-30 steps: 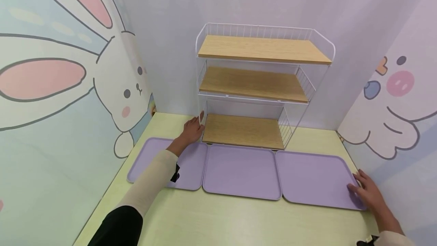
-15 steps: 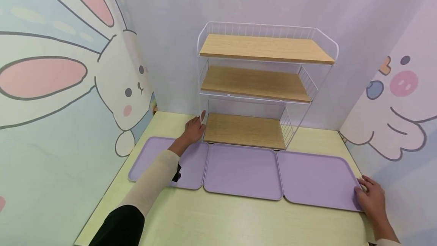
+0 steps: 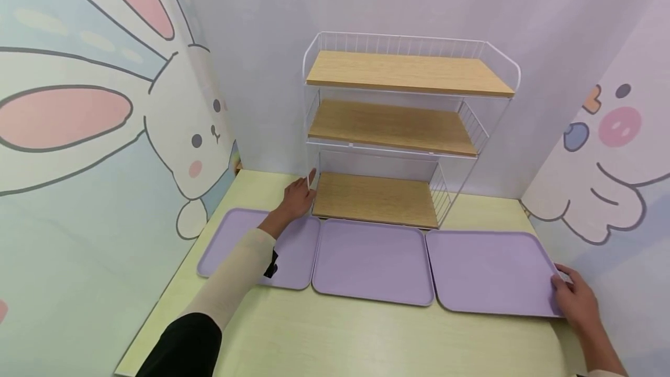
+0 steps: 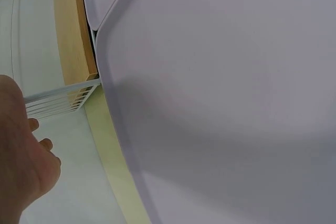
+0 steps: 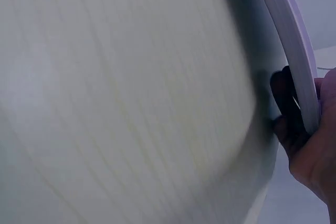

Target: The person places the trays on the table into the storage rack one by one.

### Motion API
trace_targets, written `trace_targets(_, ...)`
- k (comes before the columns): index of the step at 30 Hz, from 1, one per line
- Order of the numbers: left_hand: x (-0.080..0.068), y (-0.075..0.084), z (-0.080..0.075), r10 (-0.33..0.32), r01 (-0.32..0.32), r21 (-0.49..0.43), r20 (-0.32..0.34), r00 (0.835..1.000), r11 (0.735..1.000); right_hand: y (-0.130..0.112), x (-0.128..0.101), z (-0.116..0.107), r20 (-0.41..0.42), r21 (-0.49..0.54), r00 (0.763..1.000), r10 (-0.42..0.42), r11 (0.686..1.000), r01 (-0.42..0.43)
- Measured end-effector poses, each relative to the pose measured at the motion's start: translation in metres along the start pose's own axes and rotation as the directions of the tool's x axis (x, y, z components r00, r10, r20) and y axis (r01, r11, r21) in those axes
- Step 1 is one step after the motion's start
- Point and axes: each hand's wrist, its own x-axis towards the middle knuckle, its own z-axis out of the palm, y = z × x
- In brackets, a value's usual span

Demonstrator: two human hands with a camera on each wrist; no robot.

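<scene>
In the head view my right hand grips the right edge of the right-hand lilac tray. The right wrist view has the tray edge between thumb and fingers, the fingers curled beneath and that edge raised over the table. At the back, my left hand holds the lower left side of a white wire rack with three wooden shelves. The left wrist view catches only part of this hand, beside the rack's side wires; most of its fingers are hidden.
A middle lilac tray and a left lilac tray lie in a row on the pale table, in front of the rack. My left forearm crosses over the left tray. Printed curtains enclose the back and sides.
My right hand has closed its grip on the right tray, whose right edge has risen and shifted outward. The left hand stays at the rack.
</scene>
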Motion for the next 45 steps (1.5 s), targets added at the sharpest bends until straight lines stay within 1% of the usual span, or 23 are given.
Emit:
trace_targets(3, 0.000, 0.000, 0.000, -0.003, 0.003, 0.005, 0.004, 1.000, 1.000, 0.002, 0.002, -0.002, 0.045, 0.067, 0.998, 0.043, 0.997, -0.046)
trace_targets(5, 0.000, 0.000, 0.000, -0.002, 0.002, 0.007, 0.007, 1.000, 1.000, 0.005, 0.004, -0.003, 0.084, 0.114, 0.992, 0.092, 0.988, -0.101)
trace_targets(8, -0.001, 0.000, 0.000, -0.002, 0.002, 0.013, 0.006, 1.000, 1.000, 0.008, 0.008, -0.005, 0.171, 0.171, 0.971, 0.167, 0.966, -0.196)
trace_targets(10, -0.002, 0.000, -0.001, -0.005, 0.005, 0.016, 0.002, 1.000, 1.000, 0.008, 0.010, -0.008, 0.223, 0.164, 0.957, 0.184, 0.961, -0.223)
trace_targets(12, -0.002, 0.000, -0.001, -0.007, 0.007, 0.012, 0.000, 1.000, 1.000, 0.009, 0.011, -0.010, 0.252, 0.162, 0.950, 0.183, 0.960, -0.228)
trace_targets(15, -0.002, 0.002, -0.001, -0.001, 0.001, 0.005, 0.002, 1.000, 1.000, 0.012, 0.009, -0.013, 0.267, 0.166, 0.941, 0.208, 0.952, -0.257)
trace_targets(18, -0.003, 0.005, -0.002, 0.006, -0.006, 0.009, -0.001, 1.000, 1.000, 0.014, 0.008, -0.013, 0.275, 0.196, 0.922, 0.273, 0.923, -0.332)
trace_targets(21, -0.003, 0.007, -0.004, 0.004, -0.004, 0.019, -0.003, 1.000, 1.000, 0.013, 0.006, -0.010, 0.276, 0.220, 0.909, 0.313, 0.900, -0.376)
trace_targets(23, -0.003, 0.007, -0.004, 0.001, -0.001, 0.012, -0.003, 1.000, 1.000, 0.012, 0.005, -0.007, 0.273, 0.245, 0.908, 0.317, 0.890, -0.384)
trace_targets(25, 0.001, 0.002, -0.001, 0.003, -0.003, -0.016, -0.003, 1.000, 1.000, 0.010, 0.002, -0.004, 0.275, 0.257, 0.915, 0.294, 0.895, -0.364)
trace_targets(26, 0.000, 0.002, -0.001, 0.014, -0.014, -0.010, -0.006, 1.000, 1.000, 0.009, 0.001, -0.002, 0.274, 0.269, 0.923, 0.271, 0.899, -0.344)
trace_targets(27, 0.004, -0.006, 0.004, 0.017, -0.017, -0.030, -0.017, 1.000, 0.999, 0.008, -0.001, -0.001, 0.274, 0.286, 0.930, 0.246, 0.902, -0.323)
trace_targets(28, 0.012, -0.019, 0.013, 0.038, -0.039, -0.021, -0.034, 0.999, 0.999, 0.006, -0.002, 0.001, 0.278, 0.302, 0.935, 0.222, 0.904, -0.304)
trace_targets(30, 0.027, -0.042, 0.028, 0.050, -0.052, -0.029, -0.052, 0.997, 0.998, 0.002, -0.006, 0.004, 0.287, 0.324, 0.942, 0.174, 0.908, -0.266)
trace_targets(33, 0.048, -0.074, 0.050, 0.063, -0.066, -0.042, -0.074, 0.995, 0.997, -0.009, -0.011, 0.010, 0.307, 0.381, 0.941, 0.145, 0.887, -0.261)
trace_targets(34, 0.051, -0.079, 0.053, 0.070, -0.073, -0.040, -0.076, 0.995, 0.997, -0.013, -0.013, 0.012, 0.309, 0.398, 0.940, 0.141, 0.879, -0.263)
trace_targets(35, 0.043, -0.067, 0.046, 0.067, -0.070, -0.046, -0.067, 0.996, 0.997, -0.018, -0.016, 0.015, 0.305, 0.415, 0.941, 0.146, 0.869, -0.269)
trace_targets(36, 0.042, -0.066, 0.045, 0.077, -0.080, -0.036, -0.068, 0.995, 0.996, -0.023, -0.018, 0.019, 0.303, 0.440, 0.942, 0.147, 0.855, -0.275)
trace_targets(38, 0.038, -0.062, 0.042, 0.075, -0.079, -0.050, -0.075, 0.994, 0.996, -0.032, -0.023, 0.026, 0.293, 0.477, 0.944, 0.152, 0.832, -0.283)
trace_targets(41, 0.030, -0.049, 0.034, 0.058, -0.059, -0.015, -0.075, 0.996, 0.998, -0.047, -0.031, 0.037, 0.267, 0.517, 0.947, 0.177, 0.804, -0.295)
trace_targets(42, 0.034, -0.053, 0.038, 0.048, -0.050, -0.020, -0.079, 0.996, 0.999, -0.052, -0.033, 0.040, 0.259, 0.523, 0.948, 0.185, 0.799, -0.299)
trace_targets(43, 0.032, -0.051, 0.036, 0.049, -0.050, -0.012, -0.086, 0.995, 0.999, -0.058, -0.036, 0.044, 0.247, 0.520, 0.948, 0.198, 0.799, -0.303)
trace_targets(45, 0.025, -0.040, 0.028, 0.054, -0.054, -0.003, -0.072, 0.996, 0.999, -0.068, -0.040, 0.052, 0.223, 0.527, 0.950, 0.218, 0.793, -0.306)
